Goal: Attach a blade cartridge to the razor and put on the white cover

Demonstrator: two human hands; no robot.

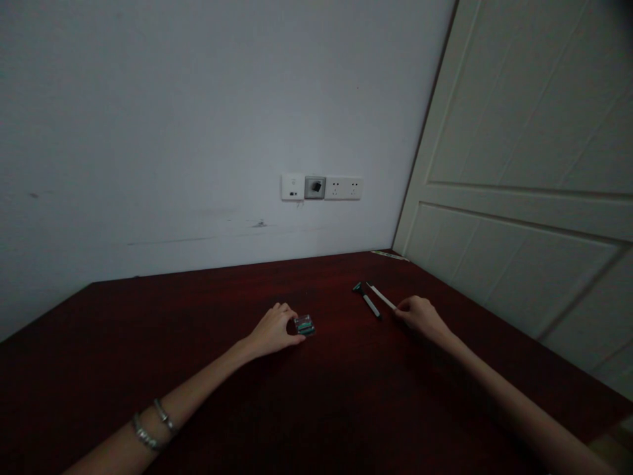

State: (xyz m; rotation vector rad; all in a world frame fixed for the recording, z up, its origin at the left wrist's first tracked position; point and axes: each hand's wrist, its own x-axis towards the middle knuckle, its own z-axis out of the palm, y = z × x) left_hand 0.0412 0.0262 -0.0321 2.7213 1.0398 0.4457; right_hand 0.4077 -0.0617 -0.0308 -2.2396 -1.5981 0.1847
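Observation:
My left hand (275, 328) rests on the dark red table (198, 369), fingers curled around a small clear case with green razor cartridges (304, 325). My right hand (420, 315) pinches the near end of a thin white stick-like piece (382, 296) lying on the table. Just left of that piece lies a razor handle (366, 300) with a dark head, untouched. Two bracelets (151, 425) circle my left forearm.
A white wall rises behind the table, with a row of sockets and a switch (321, 187). A pale panelled door (524, 185) stands along the table's right side. A thin strip of paper (390, 254) lies at the far right corner.

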